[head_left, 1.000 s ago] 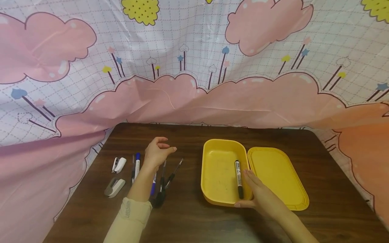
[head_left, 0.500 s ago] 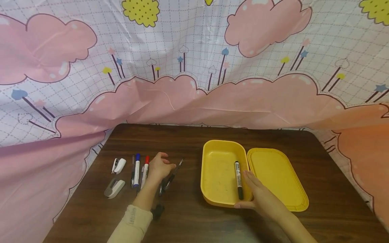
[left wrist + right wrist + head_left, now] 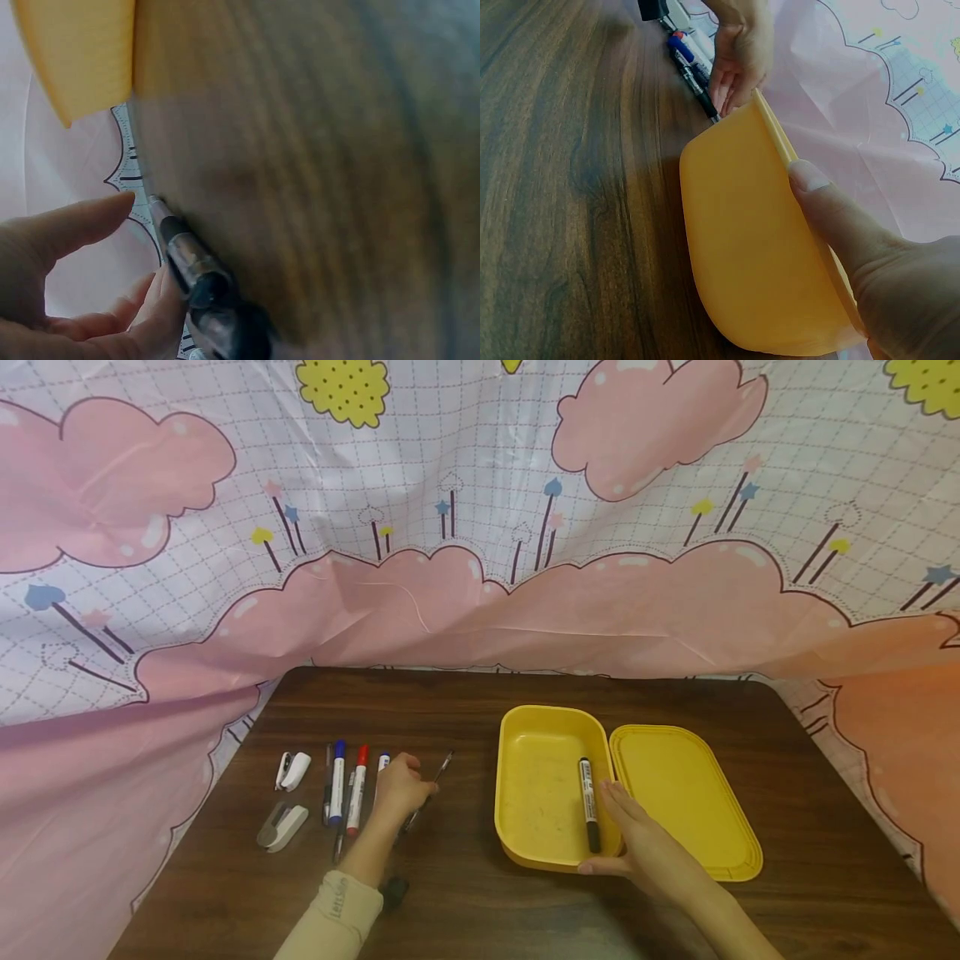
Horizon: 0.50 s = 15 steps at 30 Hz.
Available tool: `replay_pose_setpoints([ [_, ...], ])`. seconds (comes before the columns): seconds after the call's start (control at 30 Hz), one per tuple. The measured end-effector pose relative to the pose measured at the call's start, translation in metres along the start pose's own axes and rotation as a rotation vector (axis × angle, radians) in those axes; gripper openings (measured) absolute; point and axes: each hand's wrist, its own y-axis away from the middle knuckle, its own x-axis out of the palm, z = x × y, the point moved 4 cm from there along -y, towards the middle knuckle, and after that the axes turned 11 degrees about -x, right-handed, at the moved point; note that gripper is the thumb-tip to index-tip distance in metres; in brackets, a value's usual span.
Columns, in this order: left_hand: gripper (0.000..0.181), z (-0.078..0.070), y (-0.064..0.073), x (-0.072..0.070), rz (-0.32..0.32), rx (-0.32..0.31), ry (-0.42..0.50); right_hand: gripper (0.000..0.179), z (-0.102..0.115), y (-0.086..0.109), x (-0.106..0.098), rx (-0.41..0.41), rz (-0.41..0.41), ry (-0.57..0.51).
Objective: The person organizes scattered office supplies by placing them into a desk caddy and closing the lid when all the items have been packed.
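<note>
In the head view my left hand (image 3: pixel 403 793) is low over a clear-barrelled pen (image 3: pixel 444 765) with dark parts. The left wrist view shows the thumb and fingers apart, with the dark pen grip (image 3: pixel 187 255) right beside the fingertips. My right hand (image 3: pixel 648 847) holds the near right corner of a yellow box (image 3: pixel 536 793), fingers along its right wall and thumb at the front. Seen from the right wrist, the thumb (image 3: pixel 808 176) presses on the box's rim. Inside the box lies a black-and-white marker (image 3: pixel 588 806).
A yellow lid (image 3: pixel 682 802) lies right of the box. Left of my left hand are a blue marker (image 3: pixel 337 781), a red marker (image 3: pixel 357 789) and several pens. Farther left sit a small white stapler-like item (image 3: pixel 292 771) and a white item with a clear, rounded end (image 3: pixel 282 827).
My left hand has come down and to the right towards the clear pen, uncovering the red and blue markers. My right hand and the box have stayed in place.
</note>
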Motion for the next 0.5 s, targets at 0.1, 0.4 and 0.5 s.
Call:
replay_pose_setpoints([
  [0.1,0.050,0.0024,-0.0006,0.0020,-0.005,0.014,0.003,0.114,0.0001,0.0001,0.0000,0.000,-0.002,0.000],
  [0.4,0.026,0.0002,-0.0005,0.0025,-0.106,0.096,-0.116,0.113,-0.0001,0.0005,0.0012,-0.016,-0.011,0.005],
  [0.5,0.022,-0.0009,-0.0007,0.0032,-0.101,0.111,-0.127,0.114,-0.0008,0.0003,0.0018,-0.009,-0.003,0.004],
])
